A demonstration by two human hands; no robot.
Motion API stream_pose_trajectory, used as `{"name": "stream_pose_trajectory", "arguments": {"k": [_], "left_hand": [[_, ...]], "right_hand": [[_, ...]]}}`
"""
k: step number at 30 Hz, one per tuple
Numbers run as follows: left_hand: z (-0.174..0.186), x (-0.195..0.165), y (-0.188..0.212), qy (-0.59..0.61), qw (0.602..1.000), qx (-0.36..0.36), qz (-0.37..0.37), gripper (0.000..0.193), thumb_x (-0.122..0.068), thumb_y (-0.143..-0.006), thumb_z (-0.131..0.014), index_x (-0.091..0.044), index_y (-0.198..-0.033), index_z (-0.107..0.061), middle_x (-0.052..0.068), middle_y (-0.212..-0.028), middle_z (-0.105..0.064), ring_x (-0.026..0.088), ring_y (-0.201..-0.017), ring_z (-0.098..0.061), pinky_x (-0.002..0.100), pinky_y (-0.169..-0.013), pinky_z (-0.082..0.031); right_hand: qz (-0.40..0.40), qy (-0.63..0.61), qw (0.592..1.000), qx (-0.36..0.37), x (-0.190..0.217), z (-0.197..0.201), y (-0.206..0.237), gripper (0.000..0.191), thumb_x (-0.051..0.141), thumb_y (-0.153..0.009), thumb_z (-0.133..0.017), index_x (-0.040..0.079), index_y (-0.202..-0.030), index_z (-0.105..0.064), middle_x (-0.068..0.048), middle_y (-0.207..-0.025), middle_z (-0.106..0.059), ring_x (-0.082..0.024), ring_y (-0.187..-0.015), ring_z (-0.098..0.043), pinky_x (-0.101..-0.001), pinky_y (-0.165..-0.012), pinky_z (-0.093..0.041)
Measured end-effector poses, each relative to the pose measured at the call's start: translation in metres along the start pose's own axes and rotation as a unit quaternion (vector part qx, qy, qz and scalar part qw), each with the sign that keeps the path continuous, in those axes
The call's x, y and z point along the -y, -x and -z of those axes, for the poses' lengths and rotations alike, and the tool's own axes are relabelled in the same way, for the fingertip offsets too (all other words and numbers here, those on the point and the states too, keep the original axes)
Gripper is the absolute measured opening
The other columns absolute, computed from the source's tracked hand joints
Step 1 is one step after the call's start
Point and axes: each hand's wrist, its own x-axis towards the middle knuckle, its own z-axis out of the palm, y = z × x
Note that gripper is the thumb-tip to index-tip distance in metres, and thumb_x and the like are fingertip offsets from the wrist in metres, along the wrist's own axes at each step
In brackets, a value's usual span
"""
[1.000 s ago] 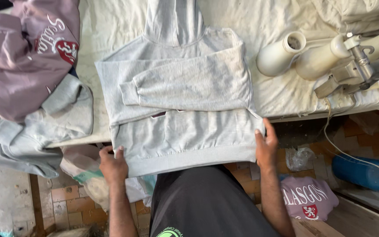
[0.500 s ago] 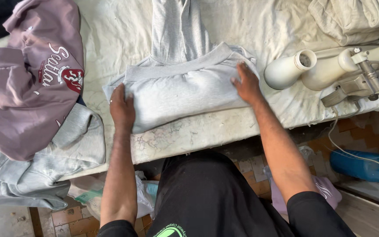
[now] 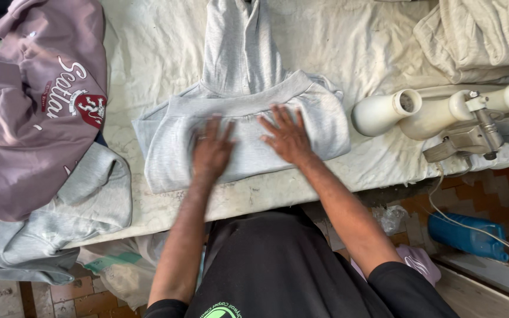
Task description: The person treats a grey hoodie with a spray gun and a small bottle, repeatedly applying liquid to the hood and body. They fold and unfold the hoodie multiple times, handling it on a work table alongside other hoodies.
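1. I see the grey hoodie (image 3: 243, 126) lying folded near the front edge of the bench (image 3: 148, 35), its body doubled into a wide band and its hood stretched flat away from me toward the far side.
2. My left hand (image 3: 212, 150) lies flat on the left half of the folded band, fingers spread and pointing away; its grip is wide and holds nothing, only pressing on the cloth. The hand is a little blurred.
3. My right hand (image 3: 287, 134) lies flat on the middle of the band, just beside the left hand and apart from it, fingers fanned out; its grip is wide too, palm down on the hoodie with nothing clasped.
4. The bench is covered with a stained, creased white cloth, and the hoodie sits on that cover.
5. To the left, a mauve sweatshirt (image 3: 30, 112) with a printed crest is heaped on the bench, partly over its left end.
6. Below it, a pile of grey garments (image 3: 60, 218) hangs over the bench's front corner, near the hoodie's left edge but not touching it.
7. To the right, white padded pressing arms (image 3: 419, 112) on a metal bracket lie on the bench, close to the hoodie's right edge.
8. At the far right corner sit folded cream garments (image 3: 478, 35).
9. Under the bench on the right, a blue container (image 3: 466, 235) stands on the tiled floor (image 3: 490, 188), with a white cable passing over it.
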Motion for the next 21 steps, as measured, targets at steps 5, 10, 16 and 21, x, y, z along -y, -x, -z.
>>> {"name": "stream_pose_trajectory", "arguments": {"k": [5,10,16,21], "left_hand": [[0.005,0.090,0.012,-0.056,0.976,-0.177,0.112,0.073,-0.063,-0.104,-0.028,-0.023,-0.165,-0.017,0.005,-0.171,-0.003,0.030,-0.158,-0.007,0.052,-0.125,-0.003],[-0.027,0.084,0.055,0.037,0.920,-0.276,0.275,0.070,-0.053,-0.105,-0.049,-0.008,-0.157,-0.039,0.020,-0.166,-0.033,0.038,-0.153,-0.028,0.058,-0.117,-0.022],[-0.055,0.080,0.113,0.200,0.845,-0.359,0.341,0.070,-0.042,-0.095,-0.074,0.007,-0.140,-0.051,0.026,-0.120,-0.064,0.039,-0.099,-0.065,0.047,-0.078,-0.054],[-0.051,0.110,0.114,0.654,0.622,-0.292,0.317,0.058,-0.037,-0.101,-0.067,0.012,-0.129,-0.053,0.017,-0.094,-0.070,0.020,-0.062,-0.072,0.031,-0.049,-0.055]], "right_hand": [[-0.123,0.031,0.991,-0.036,-0.070,0.011,0.019,0.077,0.060,-0.101,-0.051,0.016,-0.162,-0.034,-0.013,-0.168,-0.024,-0.033,-0.155,-0.021,-0.0636,-0.123,-0.007],[-0.226,0.006,0.969,-0.099,-0.081,-0.013,0.080,0.070,0.047,-0.101,-0.063,0.016,-0.159,-0.038,-0.019,-0.168,-0.033,-0.035,-0.156,-0.029,-0.0630,-0.117,-0.027],[-0.381,-0.290,0.851,-0.214,-0.095,-0.031,0.135,0.064,0.032,-0.095,-0.074,-0.001,-0.145,-0.050,-0.022,-0.134,-0.061,-0.032,-0.121,-0.058,-0.0487,-0.099,-0.049],[-0.478,-0.551,0.681,-0.055,-0.133,-0.024,0.117,0.044,0.040,-0.100,-0.072,-0.001,-0.113,-0.061,-0.007,-0.082,-0.063,-0.016,-0.059,-0.054,-0.0333,-0.053,-0.048]]}}
